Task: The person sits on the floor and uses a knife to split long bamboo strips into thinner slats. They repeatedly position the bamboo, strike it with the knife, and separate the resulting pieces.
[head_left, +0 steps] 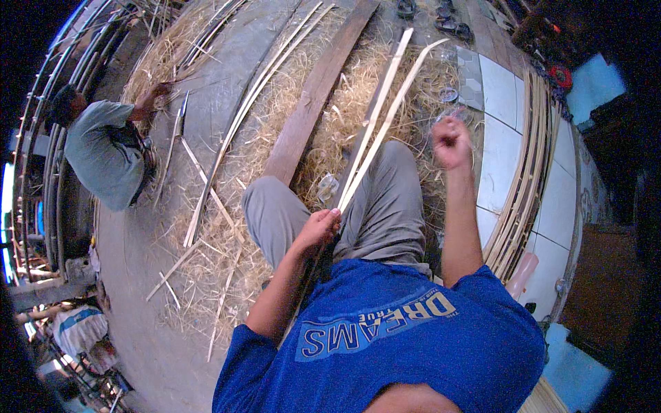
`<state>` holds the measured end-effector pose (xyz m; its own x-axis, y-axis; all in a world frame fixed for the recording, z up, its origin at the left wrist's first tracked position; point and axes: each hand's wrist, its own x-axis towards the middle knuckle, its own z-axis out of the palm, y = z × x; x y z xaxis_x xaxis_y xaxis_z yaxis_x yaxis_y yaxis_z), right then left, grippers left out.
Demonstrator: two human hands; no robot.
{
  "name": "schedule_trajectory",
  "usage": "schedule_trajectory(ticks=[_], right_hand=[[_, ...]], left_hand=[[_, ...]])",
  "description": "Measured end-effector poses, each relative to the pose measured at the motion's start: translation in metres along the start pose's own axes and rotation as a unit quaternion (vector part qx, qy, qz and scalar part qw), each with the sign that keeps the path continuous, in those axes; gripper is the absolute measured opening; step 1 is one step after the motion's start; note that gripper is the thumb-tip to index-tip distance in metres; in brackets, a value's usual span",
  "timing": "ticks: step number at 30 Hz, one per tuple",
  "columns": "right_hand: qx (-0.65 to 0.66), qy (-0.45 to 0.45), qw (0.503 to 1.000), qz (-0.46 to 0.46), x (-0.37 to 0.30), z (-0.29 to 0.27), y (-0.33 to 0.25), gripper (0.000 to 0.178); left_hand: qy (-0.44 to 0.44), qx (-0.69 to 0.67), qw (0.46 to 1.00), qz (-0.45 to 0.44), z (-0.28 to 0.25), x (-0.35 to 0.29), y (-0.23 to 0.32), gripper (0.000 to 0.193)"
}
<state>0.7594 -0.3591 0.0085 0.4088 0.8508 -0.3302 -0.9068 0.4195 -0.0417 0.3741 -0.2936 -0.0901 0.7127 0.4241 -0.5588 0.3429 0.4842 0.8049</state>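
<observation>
My left hand [322, 226] is closed around the lower ends of long, pale split bamboo strips [391, 72] in front of my lap. The strips reach away from me between my knees and spread apart toward their far ends, one of them bending to the right. My right hand [452, 142] is raised beyond my right knee, away from the strips, with its fingers curled in. What it holds, if anything, I cannot make out. Clear plastic shows just behind that hand. A dark wooden plank [323, 89] lies on the floor ahead of my left knee.
Curly shavings [358, 89] cover much of the floor. More long strips [255, 93] lie at the left. Farther left, a co-worker [103, 151] in a grey shirt crouches, one arm stretched toward thin strips. A bundle of strips [530, 172] rests on white tiles at the right.
</observation>
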Motion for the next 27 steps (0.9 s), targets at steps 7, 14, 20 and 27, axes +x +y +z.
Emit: schedule_trajectory(ticks=[7,14,20,27], right_hand=[[-0.064,0.022,0.994,-0.087,0.089,0.043,-0.102,0.010],[-0.115,-0.227,0.862,-0.438,0.053,0.143,-0.289,0.022],[-0.197,0.091,0.928,-0.302,0.024,0.067,-0.161,0.087],[-0.333,0.143,0.929,0.071,0.002,-0.086,0.037,0.050]], left_hand=[[-0.062,-0.008,0.998,-0.005,0.029,-0.022,0.030,0.033],[-0.011,-0.070,0.996,-0.056,0.010,-0.036,0.028,0.032],[-0.011,-0.081,0.993,-0.080,0.018,-0.023,0.026,0.032],[0.034,0.096,0.995,-0.010,0.027,-0.048,0.030,0.036]])
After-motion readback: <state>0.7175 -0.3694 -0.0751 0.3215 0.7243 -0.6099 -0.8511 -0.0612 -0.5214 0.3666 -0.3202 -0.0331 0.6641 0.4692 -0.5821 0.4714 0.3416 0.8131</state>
